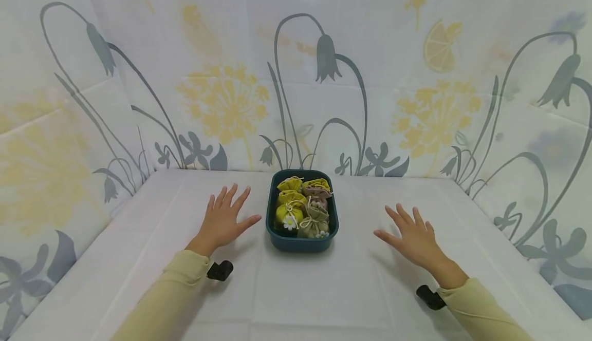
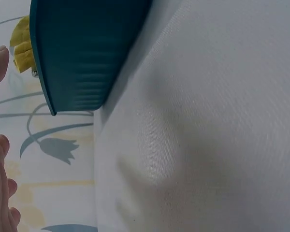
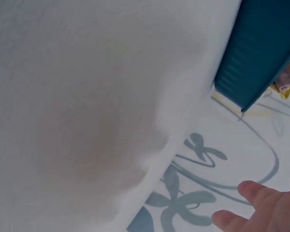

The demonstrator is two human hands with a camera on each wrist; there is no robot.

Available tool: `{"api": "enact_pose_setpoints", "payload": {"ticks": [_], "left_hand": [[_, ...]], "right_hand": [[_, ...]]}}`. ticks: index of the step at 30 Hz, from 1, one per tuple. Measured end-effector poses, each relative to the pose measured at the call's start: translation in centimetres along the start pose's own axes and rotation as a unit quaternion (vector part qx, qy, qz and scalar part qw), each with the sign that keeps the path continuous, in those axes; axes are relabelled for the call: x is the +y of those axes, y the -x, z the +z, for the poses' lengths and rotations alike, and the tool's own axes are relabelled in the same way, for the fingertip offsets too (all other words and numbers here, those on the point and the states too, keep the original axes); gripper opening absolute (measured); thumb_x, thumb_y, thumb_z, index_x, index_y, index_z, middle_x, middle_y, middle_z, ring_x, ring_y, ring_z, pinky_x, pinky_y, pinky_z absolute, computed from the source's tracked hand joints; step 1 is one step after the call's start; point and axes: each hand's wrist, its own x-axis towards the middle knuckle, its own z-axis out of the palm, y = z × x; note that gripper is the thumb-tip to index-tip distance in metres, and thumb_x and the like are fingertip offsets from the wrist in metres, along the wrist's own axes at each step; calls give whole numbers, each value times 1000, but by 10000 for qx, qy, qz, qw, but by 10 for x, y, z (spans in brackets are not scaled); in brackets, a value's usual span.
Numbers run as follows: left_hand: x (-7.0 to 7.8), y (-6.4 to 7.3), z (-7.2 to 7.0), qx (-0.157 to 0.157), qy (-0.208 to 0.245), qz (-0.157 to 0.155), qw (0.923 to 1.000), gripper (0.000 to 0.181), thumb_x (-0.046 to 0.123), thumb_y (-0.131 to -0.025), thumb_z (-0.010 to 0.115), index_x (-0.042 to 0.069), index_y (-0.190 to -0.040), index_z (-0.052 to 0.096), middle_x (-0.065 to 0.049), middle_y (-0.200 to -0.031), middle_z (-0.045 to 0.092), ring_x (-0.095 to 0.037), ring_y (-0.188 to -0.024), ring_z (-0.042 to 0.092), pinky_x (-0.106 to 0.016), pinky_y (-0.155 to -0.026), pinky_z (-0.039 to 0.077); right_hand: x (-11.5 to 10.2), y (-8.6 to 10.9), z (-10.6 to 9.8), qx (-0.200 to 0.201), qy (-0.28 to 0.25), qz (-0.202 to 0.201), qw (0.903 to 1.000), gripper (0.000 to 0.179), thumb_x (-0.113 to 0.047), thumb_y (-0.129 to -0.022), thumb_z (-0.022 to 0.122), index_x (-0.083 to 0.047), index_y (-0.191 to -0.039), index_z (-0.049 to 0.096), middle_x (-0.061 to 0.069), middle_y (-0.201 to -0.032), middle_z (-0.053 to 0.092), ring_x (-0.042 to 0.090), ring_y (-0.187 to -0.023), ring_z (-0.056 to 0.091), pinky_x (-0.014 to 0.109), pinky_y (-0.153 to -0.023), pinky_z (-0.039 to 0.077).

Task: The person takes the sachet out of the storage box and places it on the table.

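Observation:
A dark teal rectangular box point(image 1: 302, 244) stands in the middle of the white table, holding several small drawstring pouches. Yellow pouches point(image 1: 291, 205) fill its left side; a beige pouch point(image 1: 314, 223) and a pinkish one point(image 1: 318, 192) lie on the right. White flowers decorate two of the front pouches. To the left of the box, my left hand point(image 1: 223, 223) hovers with fingers spread, apart from it. On the other side my right hand point(image 1: 413, 235) is held over the table, fingers spread and farther from the box. Neither hand holds anything. Both wrist views show the box's side wall point(image 2: 82, 58).
A white cloth covers the table point(image 1: 319, 289). Behind and at both sides hangs a white curtain point(image 1: 296, 99) printed with grey bellflowers and yellow blooms. Small black devices point(image 1: 220, 270) sit at both wrists below the sleeves.

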Motion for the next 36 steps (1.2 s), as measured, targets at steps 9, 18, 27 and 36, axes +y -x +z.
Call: {"api": "enact_pose_setpoints", "payload": {"ticks": [9, 18, 27, 36], "left_hand": [[13, -7, 5, 37, 246, 140, 9996, 77, 60, -88, 48, 16, -148, 27, -18, -151, 20, -40, -137, 11, -59, -107, 8], [21, -11, 9, 177, 793, 341, 9961, 80, 59, -87, 52, 12, -147, 28, -24, -146, 27, -44, -134, 17, -59, -106, 15], [24, -20, 11, -393, 1700, -117, 9846, 85, 45, -85, 64, 8, -149, 21, -23, -146, 25, -41, -133, 22, -57, -105, 24], [27, -24, 9, -923, 2723, -519, 9564, 72, 29, -88, 66, 1, -144, 30, -23, -139, 39, -38, -127, 37, -51, -100, 34]], "right_hand": [[-8, -5, 6, 28, -77, -83, 9999, 81, -59, -87, 51, -7, -146, 30, 25, -148, 19, 51, -133, 2, 71, -97, 5], [-24, -11, 9, 81, -191, -222, 9995, 78, -57, -88, 52, -7, -145, 32, 25, -148, 21, 51, -133, 4, 70, -97, 7], [-38, -17, 13, 87, -298, -295, 9991, 78, -58, -87, 52, -9, -145, 33, 22, -149, 22, 48, -135, 4, 69, -99, 6], [-54, -21, 19, 121, -515, -486, 9974, 76, -55, -88, 53, -8, -144, 34, 20, -149, 24, 46, -135, 8, 68, -99, 11]]}}
